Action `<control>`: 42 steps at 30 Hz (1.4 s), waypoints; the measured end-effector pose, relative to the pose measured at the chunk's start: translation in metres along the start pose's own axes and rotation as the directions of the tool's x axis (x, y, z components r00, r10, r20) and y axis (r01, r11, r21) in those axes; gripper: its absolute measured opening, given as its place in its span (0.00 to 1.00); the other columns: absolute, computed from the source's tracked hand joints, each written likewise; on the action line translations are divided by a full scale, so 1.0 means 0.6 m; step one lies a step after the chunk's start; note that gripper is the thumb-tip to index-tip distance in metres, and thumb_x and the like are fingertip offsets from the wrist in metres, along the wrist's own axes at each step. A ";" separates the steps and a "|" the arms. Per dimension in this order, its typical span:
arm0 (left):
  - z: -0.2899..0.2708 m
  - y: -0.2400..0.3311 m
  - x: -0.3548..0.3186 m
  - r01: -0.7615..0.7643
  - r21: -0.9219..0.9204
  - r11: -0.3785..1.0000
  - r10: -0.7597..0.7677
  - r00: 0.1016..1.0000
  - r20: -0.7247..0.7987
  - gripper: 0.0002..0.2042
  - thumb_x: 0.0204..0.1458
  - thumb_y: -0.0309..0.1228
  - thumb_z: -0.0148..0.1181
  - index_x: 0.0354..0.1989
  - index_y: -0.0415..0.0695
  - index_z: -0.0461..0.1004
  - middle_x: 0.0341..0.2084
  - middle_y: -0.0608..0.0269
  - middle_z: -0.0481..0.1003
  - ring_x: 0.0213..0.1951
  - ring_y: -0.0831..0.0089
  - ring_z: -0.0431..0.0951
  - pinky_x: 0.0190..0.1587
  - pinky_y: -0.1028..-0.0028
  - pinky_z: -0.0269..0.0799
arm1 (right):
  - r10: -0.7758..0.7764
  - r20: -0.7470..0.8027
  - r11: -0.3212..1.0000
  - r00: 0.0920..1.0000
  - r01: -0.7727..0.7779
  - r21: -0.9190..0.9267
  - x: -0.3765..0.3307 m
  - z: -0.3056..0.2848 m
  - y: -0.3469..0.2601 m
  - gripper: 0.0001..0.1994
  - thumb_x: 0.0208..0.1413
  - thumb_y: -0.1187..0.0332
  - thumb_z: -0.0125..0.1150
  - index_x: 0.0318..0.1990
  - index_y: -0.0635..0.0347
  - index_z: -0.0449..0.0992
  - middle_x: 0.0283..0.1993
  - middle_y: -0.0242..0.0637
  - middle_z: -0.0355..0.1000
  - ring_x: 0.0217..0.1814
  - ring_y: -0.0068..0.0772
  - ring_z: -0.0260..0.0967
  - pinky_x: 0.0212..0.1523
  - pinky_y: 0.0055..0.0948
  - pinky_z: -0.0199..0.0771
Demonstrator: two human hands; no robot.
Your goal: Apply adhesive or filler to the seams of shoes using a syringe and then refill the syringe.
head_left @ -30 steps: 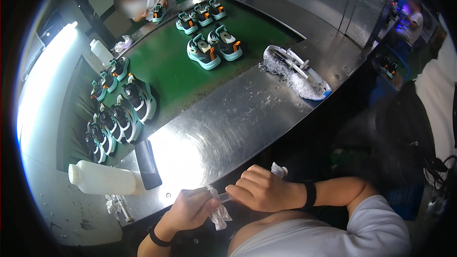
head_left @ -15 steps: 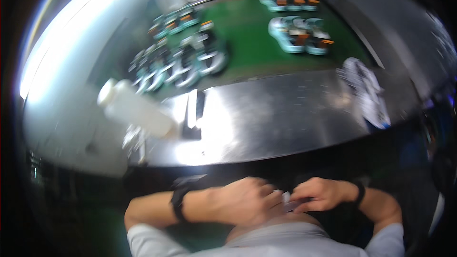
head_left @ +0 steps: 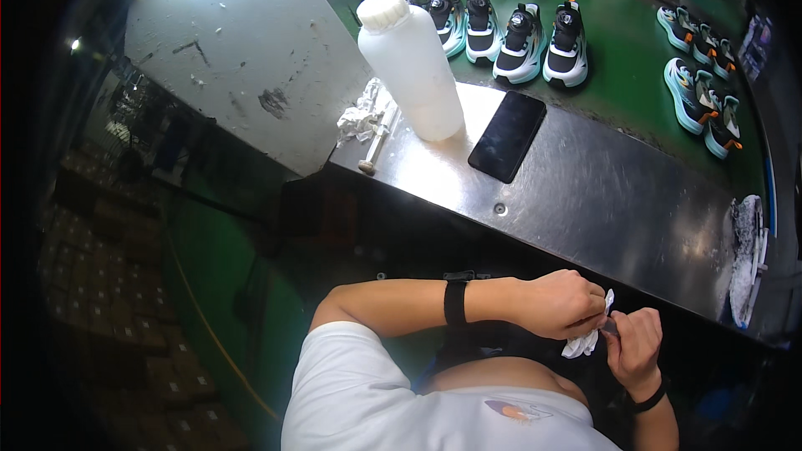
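Close to my body, below the metal ledge, both hands are brought together. My left hand is closed on a crumpled white tissue, which sticks out below the fingers and toward my right hand. Thumb and fingers of my right hand are pinched together beside it. A small greyish piece shows at those fingertips, too small to name. On the ledge ahead lie a black phone and an upright white plastic bottle.
Several black, white and turquoise sneakers stand on the green conveyor belt, with more sneakers at its right. The metal ledge also bears wadded paper, a slim metal tool and a white cloth. Boxes are stacked lower left.
The view has swung left, bringing the boxes and floor into sight. My hands stay together near my body, and the white tissue now shows more clearly.
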State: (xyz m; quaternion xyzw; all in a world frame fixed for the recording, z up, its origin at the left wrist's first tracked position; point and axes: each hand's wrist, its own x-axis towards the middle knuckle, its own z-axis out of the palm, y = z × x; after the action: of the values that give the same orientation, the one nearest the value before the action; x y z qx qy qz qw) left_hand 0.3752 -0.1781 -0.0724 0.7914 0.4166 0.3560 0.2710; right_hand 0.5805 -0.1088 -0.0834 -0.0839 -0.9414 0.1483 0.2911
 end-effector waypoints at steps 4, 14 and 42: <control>-0.009 0.004 0.014 -0.006 -0.027 1.000 0.008 0.999 0.051 0.11 0.50 0.30 0.52 0.21 0.36 0.70 0.18 0.54 0.70 0.23 0.57 0.72 0.25 0.64 0.68 | -0.027 0.010 0.998 1.000 0.027 -0.059 0.003 -0.020 0.008 0.11 0.47 0.73 0.58 0.37 0.68 0.68 0.25 0.40 0.63 0.24 0.41 0.61 0.28 0.37 0.60; -0.093 -0.011 0.045 -0.040 0.283 0.958 0.049 0.999 -0.023 0.05 0.46 0.26 0.57 0.25 0.39 0.69 0.21 0.57 0.67 0.18 0.61 0.72 0.22 0.68 0.68 | 0.470 -0.152 0.882 0.869 -0.471 0.034 -0.034 -0.035 0.056 0.09 0.51 0.74 0.59 0.39 0.70 0.71 0.29 0.44 0.68 0.29 0.38 0.66 0.29 0.28 0.65; -0.040 -0.038 0.047 -0.139 0.062 0.988 0.145 0.985 -0.099 0.09 0.47 0.28 0.57 0.19 0.39 0.69 0.15 0.57 0.67 0.21 0.58 0.70 0.24 0.66 0.66 | 0.241 -0.059 0.970 0.969 -0.238 0.053 0.029 0.002 0.009 0.09 0.46 0.81 0.58 0.37 0.71 0.70 0.28 0.45 0.65 0.28 0.43 0.63 0.29 0.32 0.63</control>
State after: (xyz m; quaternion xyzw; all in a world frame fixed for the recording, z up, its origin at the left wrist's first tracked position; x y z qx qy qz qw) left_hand 0.3570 -0.1394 -0.0649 0.8068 0.3822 0.4031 0.2013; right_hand 0.5660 -0.0998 -0.0768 -0.1950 -0.9108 0.2011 0.3033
